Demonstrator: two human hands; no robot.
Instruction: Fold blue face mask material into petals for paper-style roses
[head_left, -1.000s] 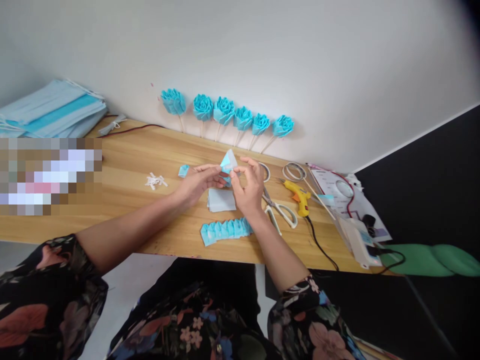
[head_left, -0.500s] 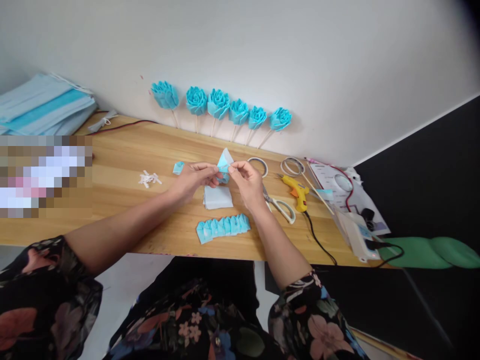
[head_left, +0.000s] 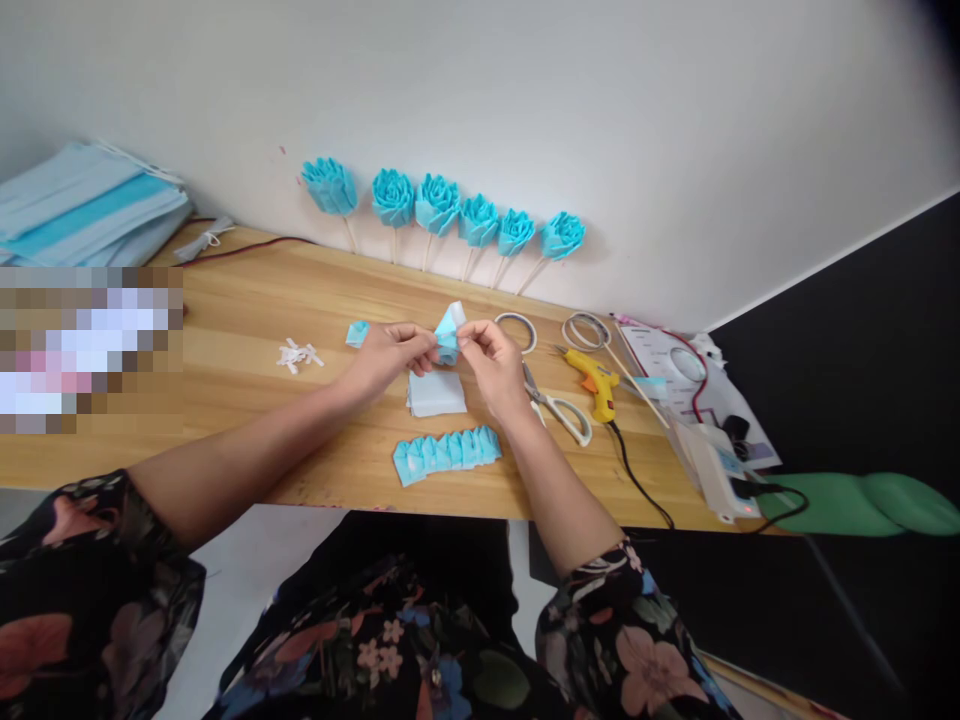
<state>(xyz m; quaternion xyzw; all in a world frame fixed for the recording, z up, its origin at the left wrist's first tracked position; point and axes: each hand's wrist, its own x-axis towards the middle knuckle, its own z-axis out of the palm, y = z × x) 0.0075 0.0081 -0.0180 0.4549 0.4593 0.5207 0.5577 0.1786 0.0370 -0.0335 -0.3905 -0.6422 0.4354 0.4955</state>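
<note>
Between my two hands is a small piece of light-blue and white sheet material (head_left: 448, 325), partly folded, its pale tip pointing up. My left hand (head_left: 397, 350) pinches its left side with thumb and fingers. On its right edge my right hand (head_left: 491, 358) closes thumb and forefinger. Just below lies a stack of white squares (head_left: 436, 394). Nearer the table's front edge is a row of overlapping folded blue pieces (head_left: 447, 453). One folded blue piece (head_left: 358, 333) rests beside my left hand, with white strips (head_left: 300, 354) farther left.
Several blue flowers on sticks (head_left: 394, 198) lean against the wall. Scissors (head_left: 559, 405), a yellow glue gun (head_left: 592, 384), tape rolls (head_left: 517, 331) and a white power strip (head_left: 724, 470) lie to the right. Face masks (head_left: 90, 205) are piled at the back left.
The upper point of the blue piece has been bent over and looks narrower and blunter. My hands stay in nearly the same place, still pinching it.
</note>
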